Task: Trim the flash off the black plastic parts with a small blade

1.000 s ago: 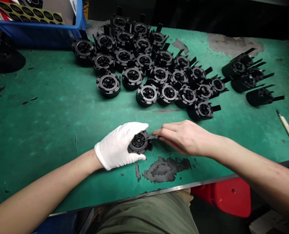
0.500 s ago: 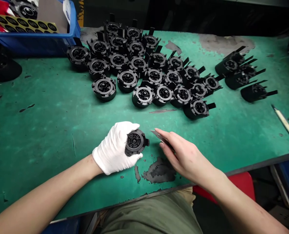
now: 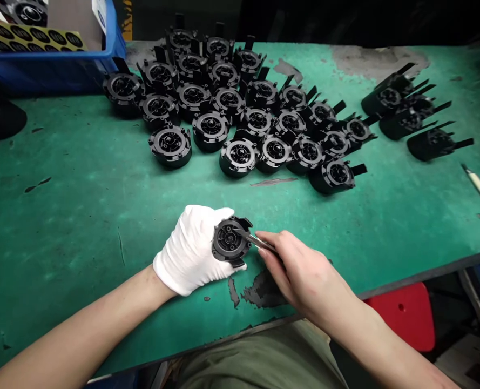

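White-gloved left hand (image 3: pixel 197 251) clamped on the round black plastic part (image 3: pixel 227 241), toward the front edge of the green counter (image 3: pixel 81 227), and the part's just turned! Bare right hand (image 3: pixel 300 265), pinching the slim grey metal blade (image 3: pixel 252 240), swings back over it: work looks resumed. Tip contact? Can't tell; the grip hides the blade's rear.

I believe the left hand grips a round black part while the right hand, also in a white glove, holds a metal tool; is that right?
Not quite: the head view shows the right hand bare, holding the metal tool; only the left hand, gripping the round black part, wears a white glove.
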A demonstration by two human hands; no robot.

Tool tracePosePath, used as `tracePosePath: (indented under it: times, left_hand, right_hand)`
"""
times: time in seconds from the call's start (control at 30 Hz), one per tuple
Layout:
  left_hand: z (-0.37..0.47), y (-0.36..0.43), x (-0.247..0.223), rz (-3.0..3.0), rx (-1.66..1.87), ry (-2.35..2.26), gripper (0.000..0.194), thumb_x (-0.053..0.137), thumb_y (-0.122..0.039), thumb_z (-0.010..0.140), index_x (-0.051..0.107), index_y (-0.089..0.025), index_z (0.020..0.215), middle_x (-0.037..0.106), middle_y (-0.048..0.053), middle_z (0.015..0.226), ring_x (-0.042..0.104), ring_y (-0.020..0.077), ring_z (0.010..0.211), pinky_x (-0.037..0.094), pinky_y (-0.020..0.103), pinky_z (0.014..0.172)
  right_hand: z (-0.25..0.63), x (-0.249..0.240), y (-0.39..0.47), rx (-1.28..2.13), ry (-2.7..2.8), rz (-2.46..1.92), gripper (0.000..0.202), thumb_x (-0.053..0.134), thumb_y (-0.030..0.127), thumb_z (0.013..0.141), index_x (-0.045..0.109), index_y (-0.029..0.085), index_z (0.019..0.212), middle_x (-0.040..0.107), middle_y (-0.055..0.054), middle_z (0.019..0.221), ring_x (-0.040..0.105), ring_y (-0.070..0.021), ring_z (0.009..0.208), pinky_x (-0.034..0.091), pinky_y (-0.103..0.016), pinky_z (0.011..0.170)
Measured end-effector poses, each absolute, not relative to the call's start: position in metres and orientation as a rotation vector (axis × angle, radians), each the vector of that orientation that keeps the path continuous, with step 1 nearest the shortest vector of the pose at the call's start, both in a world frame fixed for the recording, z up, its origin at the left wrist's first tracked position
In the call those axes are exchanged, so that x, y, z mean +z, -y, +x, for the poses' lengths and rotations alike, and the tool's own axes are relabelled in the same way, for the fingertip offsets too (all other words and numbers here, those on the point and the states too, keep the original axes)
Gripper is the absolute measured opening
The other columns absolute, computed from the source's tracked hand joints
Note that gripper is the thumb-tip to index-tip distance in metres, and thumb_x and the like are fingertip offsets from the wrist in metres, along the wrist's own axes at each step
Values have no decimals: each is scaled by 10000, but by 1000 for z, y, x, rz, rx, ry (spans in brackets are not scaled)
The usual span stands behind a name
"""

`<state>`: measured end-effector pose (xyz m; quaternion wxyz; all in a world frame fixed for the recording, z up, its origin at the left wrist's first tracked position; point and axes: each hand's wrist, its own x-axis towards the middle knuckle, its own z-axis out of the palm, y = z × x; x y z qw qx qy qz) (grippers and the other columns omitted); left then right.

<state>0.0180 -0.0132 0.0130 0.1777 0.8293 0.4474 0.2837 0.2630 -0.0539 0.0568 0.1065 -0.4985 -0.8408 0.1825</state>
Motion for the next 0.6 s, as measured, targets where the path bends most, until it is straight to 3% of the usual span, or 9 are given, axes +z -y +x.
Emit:
tracePosePath:
  times: [0.13,0.23,0.4,0.6]
  left_hand:
    - [20,10,18,2335,713,-1256,591,831,-677,699,648,-221,1028,714,87,935,673,302,817,465,402,740]
    - [22,7,22,2300,614,-1250,554,834,-633,701,656,-225,1030,688,50,840,654,285,756,440,400,725]
    - [23,5,25,2274,588,-1242,518,852,-577,680,662,-228,1013,649,18,776,626,259,701,423,388,700]
    - [22,12,19,2346,684,-1309,599,832,-607,688,642,-210,1094,649,59,871,627,274,760,493,411,734]
  right_hand:
    - [257,58,47,163,2649,-1502,321,433,288,1136,578,137,1379,647,-33,907,630,-162,628,403,-321,516]
    - [258,58,47,-2,2719,-1516,344,429,270,1130,574,126,1408,612,-16,845,553,-150,552,314,-348,486]
    - [263,60,49,4,2794,-1437,381,488,133,1050,551,106,1424,599,-17,864,496,-150,563,286,-359,505]
    - [264,66,42,-2,2833,-1348,414,468,41,987,550,88,1390,586,-21,860,439,-152,558,255,-367,514]
